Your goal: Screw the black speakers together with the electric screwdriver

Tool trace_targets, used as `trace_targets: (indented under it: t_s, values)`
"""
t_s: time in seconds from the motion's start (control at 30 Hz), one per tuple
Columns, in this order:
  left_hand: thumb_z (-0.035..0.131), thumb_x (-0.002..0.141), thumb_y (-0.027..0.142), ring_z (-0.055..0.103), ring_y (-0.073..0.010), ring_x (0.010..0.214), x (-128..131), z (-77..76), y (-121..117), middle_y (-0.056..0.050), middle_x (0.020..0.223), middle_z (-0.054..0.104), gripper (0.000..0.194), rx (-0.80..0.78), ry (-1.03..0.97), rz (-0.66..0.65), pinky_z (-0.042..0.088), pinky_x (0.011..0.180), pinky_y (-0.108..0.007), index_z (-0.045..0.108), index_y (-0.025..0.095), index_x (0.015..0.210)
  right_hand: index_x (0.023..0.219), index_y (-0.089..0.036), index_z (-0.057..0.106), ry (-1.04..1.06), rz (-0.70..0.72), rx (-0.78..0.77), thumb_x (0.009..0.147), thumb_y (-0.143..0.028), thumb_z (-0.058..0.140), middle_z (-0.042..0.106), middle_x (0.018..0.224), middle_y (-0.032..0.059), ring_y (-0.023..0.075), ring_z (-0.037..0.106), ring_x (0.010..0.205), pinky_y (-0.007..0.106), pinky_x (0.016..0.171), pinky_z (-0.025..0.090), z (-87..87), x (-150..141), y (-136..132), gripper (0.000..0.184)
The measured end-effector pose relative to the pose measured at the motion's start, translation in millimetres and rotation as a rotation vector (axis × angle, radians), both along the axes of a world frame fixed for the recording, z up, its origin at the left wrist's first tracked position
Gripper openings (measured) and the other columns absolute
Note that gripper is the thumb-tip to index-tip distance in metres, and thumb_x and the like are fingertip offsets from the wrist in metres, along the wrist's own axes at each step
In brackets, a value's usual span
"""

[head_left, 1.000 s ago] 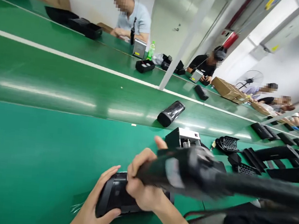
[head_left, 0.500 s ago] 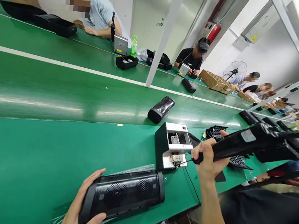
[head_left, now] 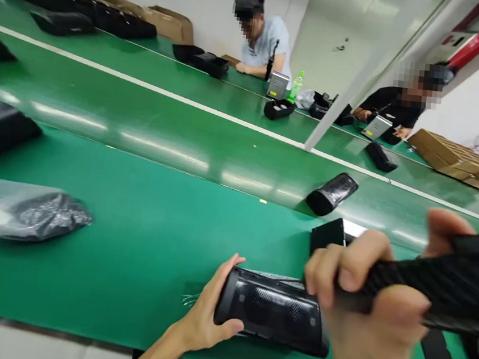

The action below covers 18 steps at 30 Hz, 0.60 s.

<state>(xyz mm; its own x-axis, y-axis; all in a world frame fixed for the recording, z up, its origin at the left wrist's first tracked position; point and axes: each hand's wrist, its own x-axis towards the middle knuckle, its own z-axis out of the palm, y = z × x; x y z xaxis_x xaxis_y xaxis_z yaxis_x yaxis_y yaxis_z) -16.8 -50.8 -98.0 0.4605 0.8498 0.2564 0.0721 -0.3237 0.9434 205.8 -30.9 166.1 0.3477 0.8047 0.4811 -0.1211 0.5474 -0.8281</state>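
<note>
My left hand (head_left: 204, 316) wraps round the left end of a black speaker housing (head_left: 274, 312), thumb in front and fingers behind. The housing lies on the green bench with its perforated, glossy side up. In my right hand (head_left: 365, 312) is a black electric screwdriver (head_left: 460, 282), gripped near its nose. Its thin bit reaches left over the housing's rear edge; whether the tip touches a screw hole I cannot tell. Behind that hand stands a screw feeder (head_left: 327, 237), mostly hidden.
On the green belt beyond lies another black speaker (head_left: 332, 194). To the left are a plastic-wrapped black part (head_left: 51, 217) and a large black case (head_left: 1, 126). A white post (head_left: 336, 107) rises behind the belt. Across it, two people (head_left: 267, 39) work beside cartons (head_left: 459, 160).
My view has swung left. My right hand has carried the screwdriver from the screw feeder to the speaker housing. The left hand keeps its hold on the housing.
</note>
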Motion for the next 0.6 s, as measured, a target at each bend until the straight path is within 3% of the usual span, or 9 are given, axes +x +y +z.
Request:
trace_targets:
  t_s: [0.07, 0.17, 0.27, 0.47, 0.6]
  values:
    - [0.068, 0.106, 0.075, 0.047, -0.0478, 0.167, 1.8, 0.6, -0.1, -0.024, 0.183, 0.04, 0.108, 0.009, 0.006, -0.002, 0.039, 0.137, -0.068, 0.013, 0.028, 0.187, 0.142, -0.049, 0.068, 0.061, 0.142, 0.001, 0.096, -0.049, 0.095, 0.064, 0.071, -0.0127, 0.012, 0.05, 0.036, 0.029, 0.039, 0.048, -6.2, -30.9, 18.4, 0.053]
    - [0.07, 0.105, 0.075, 0.041, -0.0495, 0.17, 3.2, -0.2, 0.0, -0.026, 0.184, 0.038, 0.112, 0.023, 0.024, -0.01, 0.037, 0.137, -0.07, 0.013, 0.025, 0.186, 0.146, -0.049, 0.063, -0.033, 0.188, -0.032, 0.101, -0.053, 0.09, 0.061, 0.072, -0.0122, 0.0122, 0.049, 0.041, 0.029, 0.042, 0.047, -21.4, -56.9, 34.6, 0.053]
    - [0.07, 0.105, 0.075, 0.039, -0.0498, 0.171, 3.9, -0.8, -0.3, -0.026, 0.184, 0.038, 0.112, 0.043, 0.014, -0.023, 0.037, 0.137, -0.072, 0.011, 0.027, 0.186, 0.146, -0.048, 0.063, -0.071, 0.183, -0.046, 0.103, -0.053, 0.088, 0.061, 0.072, -0.012, 0.0124, 0.049, 0.042, 0.03, 0.042, 0.046, -30.2, -62.0, 39.9, 0.05]
    - [0.072, 0.105, 0.072, 0.037, -0.0499, 0.172, 4.9, 1.7, -2.0, -0.027, 0.183, 0.039, 0.11, 0.023, 0.036, -0.029, 0.037, 0.137, -0.07, 0.015, 0.023, 0.186, 0.148, -0.043, 0.056, -0.026, 0.219, -0.059, 0.103, -0.049, 0.089, 0.062, 0.074, -0.0133, 0.0114, 0.051, 0.041, 0.027, 0.043, 0.049, -30.0, -60.5, 42.4, 0.056]
    - [0.067, 0.106, 0.075, 0.041, -0.0488, 0.17, 7.5, 8.2, 0.9, -0.025, 0.182, 0.041, 0.105, 0.027, -0.004, -0.023, 0.04, 0.136, -0.069, 0.018, 0.027, 0.185, 0.151, -0.042, 0.05, -0.127, 0.203, -0.065, 0.107, -0.051, 0.082, 0.059, 0.077, -0.012, 0.013, 0.048, 0.044, 0.031, 0.046, 0.046, -54.9, -59.8, 40.4, 0.055]
